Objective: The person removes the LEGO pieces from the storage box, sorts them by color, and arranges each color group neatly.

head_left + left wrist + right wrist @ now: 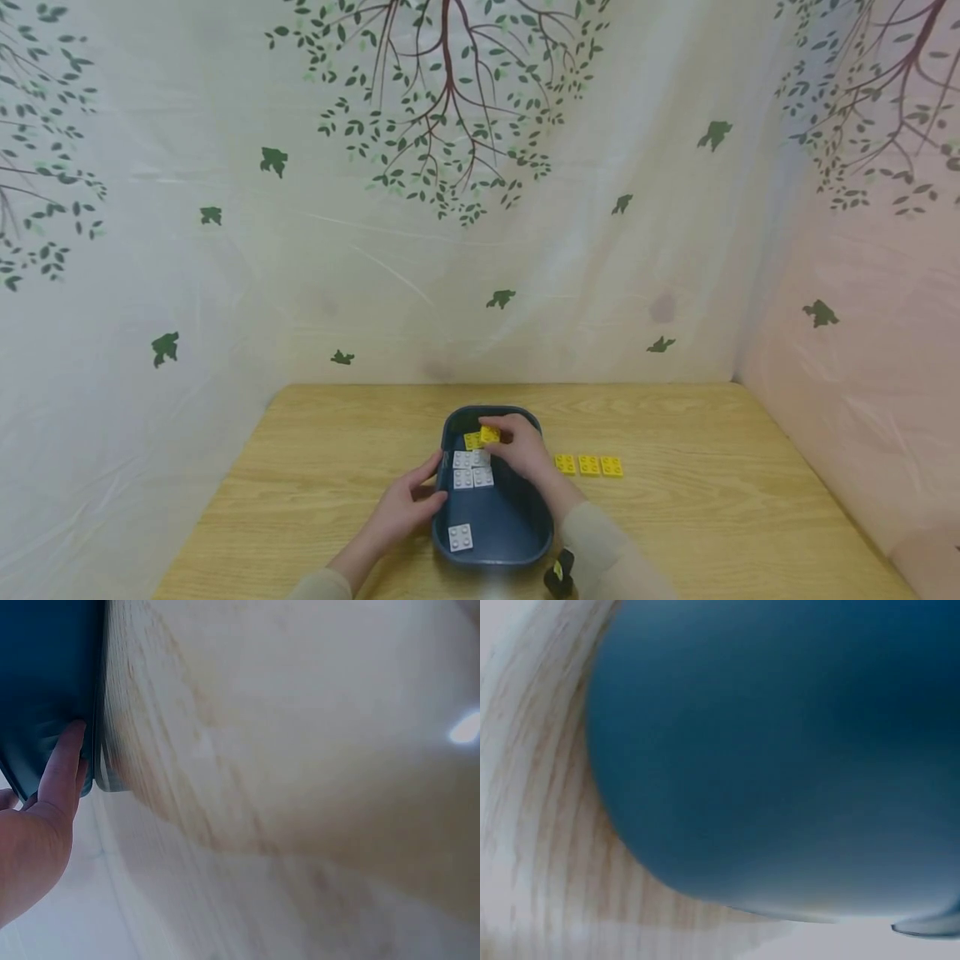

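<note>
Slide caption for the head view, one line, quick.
Right hand pinches a yellow brick within the blue tray's outline; left hand rests against the tray's side.

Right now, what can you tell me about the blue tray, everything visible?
The blue tray is smooth and plastic-looking: an open-topped, rounded rectangle with raised walls. It sits upright on the wood-grain table, long sides running front to back. Five white bricks and a yellow brick show inside. The left grip touches its left side; the right grip holds a second yellow brick over its far part, and whether that grip touches it is unclear.
</note>
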